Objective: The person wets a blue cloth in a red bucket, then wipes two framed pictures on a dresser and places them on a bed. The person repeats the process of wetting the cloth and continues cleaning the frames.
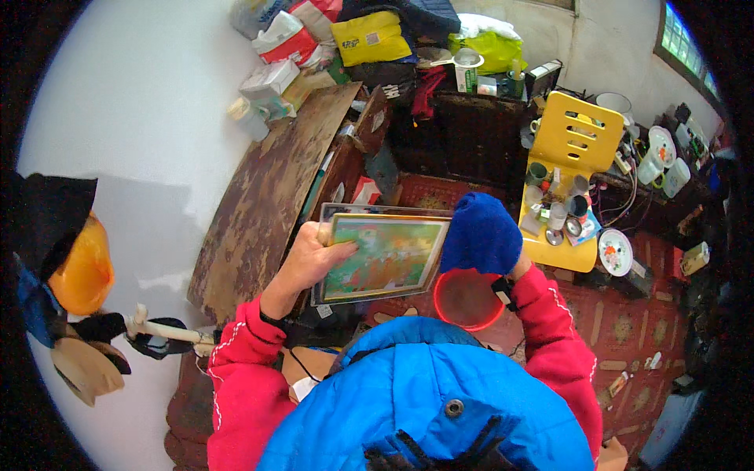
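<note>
My left hand (312, 253) grips the left side of a framed picture (383, 256), thumb over its front edge. The picture has a gold-coloured border and a blurred green and orange print, and a clear pane or second frame (386, 209) shows behind it. A dark blue cloth (478, 232) covers most of my right hand (521, 266); only a bit near the wrist shows. The cloth is at the picture's right edge; whether it touches cannot be told. Below the cloth a red plastic bucket (468, 300) stands on the floor.
A worn wooden desk (253, 206) with an open drawer (374, 118) lies to the left. At the right, a yellow chair (545, 250) carries several cups and jars. Bags (371, 38) are piled at the back. An enamel plate (615, 252) lies beside the chair above the red patterned floor (630, 318).
</note>
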The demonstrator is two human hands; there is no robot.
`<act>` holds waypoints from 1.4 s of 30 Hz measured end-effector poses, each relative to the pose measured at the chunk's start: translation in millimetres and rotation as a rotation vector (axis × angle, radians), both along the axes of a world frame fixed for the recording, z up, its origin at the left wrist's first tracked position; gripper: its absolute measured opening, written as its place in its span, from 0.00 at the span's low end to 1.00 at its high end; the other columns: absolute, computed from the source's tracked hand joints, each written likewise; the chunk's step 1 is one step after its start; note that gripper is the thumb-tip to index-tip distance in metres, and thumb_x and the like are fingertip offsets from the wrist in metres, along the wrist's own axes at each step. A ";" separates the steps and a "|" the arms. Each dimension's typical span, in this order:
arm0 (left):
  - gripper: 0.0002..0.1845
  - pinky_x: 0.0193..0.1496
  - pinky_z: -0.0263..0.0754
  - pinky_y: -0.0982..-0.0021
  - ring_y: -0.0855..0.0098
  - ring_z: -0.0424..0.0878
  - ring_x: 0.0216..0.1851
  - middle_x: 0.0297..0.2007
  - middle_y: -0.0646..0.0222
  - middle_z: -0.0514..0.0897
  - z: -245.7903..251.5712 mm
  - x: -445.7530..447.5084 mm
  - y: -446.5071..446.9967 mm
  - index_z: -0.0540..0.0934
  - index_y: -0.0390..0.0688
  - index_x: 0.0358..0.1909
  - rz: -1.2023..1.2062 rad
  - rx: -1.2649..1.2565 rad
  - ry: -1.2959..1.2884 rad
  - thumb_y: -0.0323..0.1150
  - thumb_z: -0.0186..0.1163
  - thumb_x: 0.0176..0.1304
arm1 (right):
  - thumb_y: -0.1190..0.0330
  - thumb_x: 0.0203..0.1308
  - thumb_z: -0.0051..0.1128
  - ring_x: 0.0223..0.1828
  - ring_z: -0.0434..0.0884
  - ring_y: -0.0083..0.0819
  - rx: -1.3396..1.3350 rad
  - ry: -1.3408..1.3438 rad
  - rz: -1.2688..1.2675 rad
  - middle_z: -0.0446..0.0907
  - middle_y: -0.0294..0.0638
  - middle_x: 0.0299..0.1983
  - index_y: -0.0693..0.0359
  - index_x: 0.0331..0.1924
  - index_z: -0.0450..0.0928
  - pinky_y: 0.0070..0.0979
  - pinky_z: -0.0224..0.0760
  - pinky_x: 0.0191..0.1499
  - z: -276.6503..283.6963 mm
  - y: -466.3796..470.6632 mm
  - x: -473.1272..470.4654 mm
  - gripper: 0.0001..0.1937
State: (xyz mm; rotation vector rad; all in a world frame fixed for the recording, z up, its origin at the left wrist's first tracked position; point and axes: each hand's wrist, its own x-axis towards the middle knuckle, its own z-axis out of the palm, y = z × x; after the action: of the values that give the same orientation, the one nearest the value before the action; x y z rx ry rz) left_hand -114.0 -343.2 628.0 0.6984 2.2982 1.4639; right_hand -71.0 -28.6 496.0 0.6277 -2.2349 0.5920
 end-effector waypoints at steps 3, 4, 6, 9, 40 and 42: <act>0.10 0.32 0.71 0.76 0.83 0.76 0.29 0.29 0.74 0.83 1.7 -6.9 -2.9 0.83 0.34 0.41 -0.007 -0.069 0.024 0.25 0.61 0.57 | 0.58 0.50 0.62 0.52 0.75 0.51 0.287 -0.558 -0.142 0.77 0.50 0.49 0.54 0.47 0.80 0.41 0.67 0.56 2.7 20.4 6.6 0.19; 0.10 0.32 0.72 0.76 0.83 0.76 0.29 0.29 0.73 0.83 1.2 -8.8 -1.0 0.83 0.34 0.41 -0.010 -0.092 0.023 0.25 0.61 0.58 | 0.59 0.50 0.62 0.52 0.75 0.50 0.235 -0.458 -0.162 0.77 0.50 0.50 0.54 0.48 0.79 0.41 0.67 0.57 3.7 22.9 7.8 0.19; 0.10 0.34 0.73 0.75 0.83 0.76 0.30 0.30 0.73 0.83 -4.0 -9.5 8.9 0.82 0.33 0.41 -0.022 -0.063 -0.013 0.25 0.59 0.59 | 0.61 0.52 0.62 0.54 0.74 0.48 0.115 -0.268 -0.206 0.76 0.49 0.51 0.55 0.50 0.78 0.39 0.65 0.59 4.2 24.2 12.0 0.20; 0.09 0.34 0.73 0.75 0.82 0.76 0.30 0.30 0.73 0.83 -14.9 -10.1 29.8 0.82 0.32 0.41 -0.088 -0.071 -0.081 0.25 0.58 0.61 | 0.64 0.56 0.60 0.59 0.72 0.44 -0.188 -0.141 -0.094 0.75 0.48 0.55 0.57 0.55 0.75 0.37 0.62 0.64 -0.4 9.5 13.0 0.21; 0.09 0.34 0.74 0.77 0.82 0.78 0.30 0.30 0.71 0.84 -45.5 20.4 -0.6 0.83 0.33 0.39 0.049 0.090 -0.243 0.26 0.63 0.57 | 0.60 0.30 0.65 0.49 0.75 0.54 -0.025 -0.180 0.273 0.76 0.53 0.47 0.57 0.43 0.78 0.42 0.68 0.53 -7.7 15.4 14.5 0.27; 0.11 0.35 0.74 0.77 0.81 0.79 0.30 0.31 0.70 0.85 -45.4 17.0 0.9 0.83 0.33 0.40 0.069 0.134 -0.273 0.27 0.63 0.56 | 0.58 0.31 0.65 0.51 0.73 0.55 -0.194 -0.345 0.280 0.75 0.54 0.50 0.59 0.45 0.78 0.42 0.67 0.56 -27.5 10.5 4.9 0.29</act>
State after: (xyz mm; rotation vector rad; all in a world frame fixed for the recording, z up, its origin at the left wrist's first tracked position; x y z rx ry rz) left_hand -97.0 -342.3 582.7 0.4258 2.0504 1.6440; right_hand -66.1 -18.2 468.6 0.7922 -2.3794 1.1178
